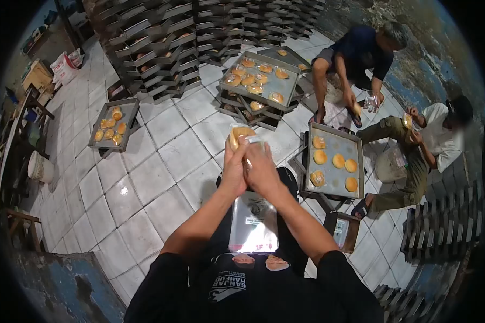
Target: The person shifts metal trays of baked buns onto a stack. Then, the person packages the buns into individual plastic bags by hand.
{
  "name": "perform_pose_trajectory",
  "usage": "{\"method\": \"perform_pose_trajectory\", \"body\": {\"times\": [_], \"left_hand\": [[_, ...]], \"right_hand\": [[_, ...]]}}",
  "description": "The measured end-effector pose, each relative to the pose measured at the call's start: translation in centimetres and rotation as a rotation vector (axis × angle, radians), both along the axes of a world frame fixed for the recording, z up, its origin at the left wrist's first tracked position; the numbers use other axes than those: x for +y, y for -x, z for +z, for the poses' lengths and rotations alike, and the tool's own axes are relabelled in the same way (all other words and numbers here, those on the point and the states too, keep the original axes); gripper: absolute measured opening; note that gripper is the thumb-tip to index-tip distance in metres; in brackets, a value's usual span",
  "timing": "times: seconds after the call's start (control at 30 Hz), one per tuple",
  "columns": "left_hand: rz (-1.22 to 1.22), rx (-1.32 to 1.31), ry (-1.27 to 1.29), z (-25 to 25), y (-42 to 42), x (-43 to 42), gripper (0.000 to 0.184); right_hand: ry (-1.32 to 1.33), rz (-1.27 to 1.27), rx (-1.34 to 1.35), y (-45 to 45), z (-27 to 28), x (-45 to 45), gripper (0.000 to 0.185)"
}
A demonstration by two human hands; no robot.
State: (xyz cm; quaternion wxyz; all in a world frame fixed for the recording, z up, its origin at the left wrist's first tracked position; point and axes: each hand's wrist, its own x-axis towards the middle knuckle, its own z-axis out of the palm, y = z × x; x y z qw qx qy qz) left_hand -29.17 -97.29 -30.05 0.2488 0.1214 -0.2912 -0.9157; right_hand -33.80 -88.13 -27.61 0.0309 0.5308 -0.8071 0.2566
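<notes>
A golden bread bun [241, 132] in clear plastic is held up in front of me over the floor. My left hand [233, 171] is wrapped round its lower side. My right hand [262, 166] presses close beside it, fingers closed on the plastic bag [252, 139] around the bun; this hand is slightly blurred and its fingertips are partly hidden. Across my lap, below both hands, lies a stack of clear printed plastic bags [253, 223], shiny with reflected light.
At right stands a tray [335, 189] of unwrapped and bagged buns; two people handle buns beyond it. Ahead, another tray [285, 102] of bagged buns tops a stack. A smaller tray [125, 141] sits left. Tall stacked trays [145, 48] line the back.
</notes>
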Motion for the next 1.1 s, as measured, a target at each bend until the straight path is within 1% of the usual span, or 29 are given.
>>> {"method": "perform_pose_trajectory", "body": {"times": [0.03, 0.07, 0.13, 0.17, 0.2, 0.23, 0.3, 0.33, 0.43, 0.47, 0.53, 0.57, 0.6, 0.63, 0.67, 0.7, 0.77, 0.8, 0.83, 0.9, 0.93, 0.97, 1.03, 1.07, 1.1], "left_hand": [[0.118, -0.005, 0.117, 0.0, 0.7, 1.1, 0.043], [0.104, -0.053, 0.032, 0.8, 0.6, 1.1, 0.051], [-0.062, -0.006, -0.189, 0.8, 0.6, -1.3, 0.060], [-0.144, 0.014, -0.307, 0.8, 0.5, -2.2, 0.065], [-0.159, 0.049, -0.277, 0.8, 0.5, -2.4, 0.072], [-0.191, 0.058, -0.320, 0.7, 0.7, -2.3, 0.073], [-0.263, 0.072, -0.400, 0.5, 1.0, -2.0, 0.074], [-0.282, -0.028, -0.341, -0.1, 0.8, -2.5, 0.072], [-0.132, -0.031, -0.385, -1.4, -0.2, -4.6, 0.068], [-0.021, -0.098, -0.338, -0.4, -1.1, -5.3, 0.066], [-0.004, -0.030, -0.362, -0.9, -2.9, -5.7, 0.066], [0.005, 0.009, -0.371, -1.2, -3.7, -5.5, 0.066], [-0.079, -0.037, -0.500, 0.3, -4.7, -3.6, 0.066], [-0.231, -0.058, -0.457, 0.8, -5.8, -2.0, 0.062], [-0.290, -0.063, -0.390, 0.2, -6.1, -2.1, 0.061], [-0.357, -0.088, -0.336, -0.4, -6.8, -1.8, 0.060], [0.114, -0.377, 0.185, -0.6, -5.4, -2.4, 0.058], [0.071, -0.267, 0.234, -1.5, -4.9, -3.5, 0.053], [-0.025, -0.222, 0.247, -2.4, -4.6, -3.6, 0.051], [-0.201, -0.142, 0.279, -2.1, -4.6, -3.0, 0.048], [-0.084, -0.194, 0.389, -1.9, -4.2, -2.5, 0.039], [-0.027, -0.200, 0.436, -2.3, -4.2, -2.5, 0.036], [0.073, -0.208, 0.525, -3.7, -3.4, -2.6, 0.032], [0.156, -0.181, 0.502, -3.2, -3.1, -2.1, 0.027], [0.176, -0.241, 0.557, -2.1, -3.1, -2.0, 0.027]], "right_hand": [[-0.026, -0.003, 0.023, 1.1, -0.5, 0.1, 0.055], [0.096, 0.120, 0.074, 1.3, 1.8, 1.0, 0.042], [0.235, 0.201, -0.049, 0.7, 4.4, 1.8, 0.032], [0.298, 0.239, -0.117, 0.3, 4.6, 2.1, 0.027], [0.250, 0.195, -0.186, -0.3, 4.1, 2.4, 0.020], [0.253, 0.206, -0.268, -0.4, 3.3, 2.3, 0.017], [0.267, 0.219, -0.434, -0.8, 2.1, 1.8, 0.013], [0.157, 0.206, -0.559, -0.7, 2.2, 2.3, 0.014], [0.094, 0.373, -0.923, -1.6, 3.4, 4.4, 0.015], [0.066, 0.423, -1.049, -2.3, 3.6, 5.5, 0.016], [-0.001, 0.535, -1.286, -2.8, 3.8, 6.6, 0.018], [0.289, 0.174, -1.257, -1.9, -0.1, 5.4, 0.031], [0.394, 0.034, -0.686, -1.9, 0.3, 4.9, 0.036], [0.477, -0.095, -0.108, -1.9, 1.1, 4.4, 0.040], [0.514, 0.084, -0.143, -2.7, 2.1, 4.4, 0.037], [0.465, 0.152, -0.077, -3.5, 2.7, 4.2, 0.031], [0.452, 0.104, -0.126, -2.5, 1.5, 3.6, 0.024], [0.380, -0.037, -0.359, -1.5, 0.2, 3.6, 0.024], [0.301, -0.173, -0.588, -0.3, -1.1, 3.5, 0.024], [0.300, -0.273, -0.678, 1.0, -1.6, 3.1, 0.026], [0.337, -0.259, -0.633, 1.2, -1.7, 2.8, 0.024], [0.373, -0.254, -0.593, 1.2, -1.6, 2.7, 0.023], [0.358, -0.097, -0.355, 1.1, -0.3, 2.8, 0.022], [0.343, -0.024, -0.237, 1.0, 0.4, 2.9, 0.022], [0.352, -0.063, -0.242, 1.2, 1.0, 2.9, 0.023]]}}
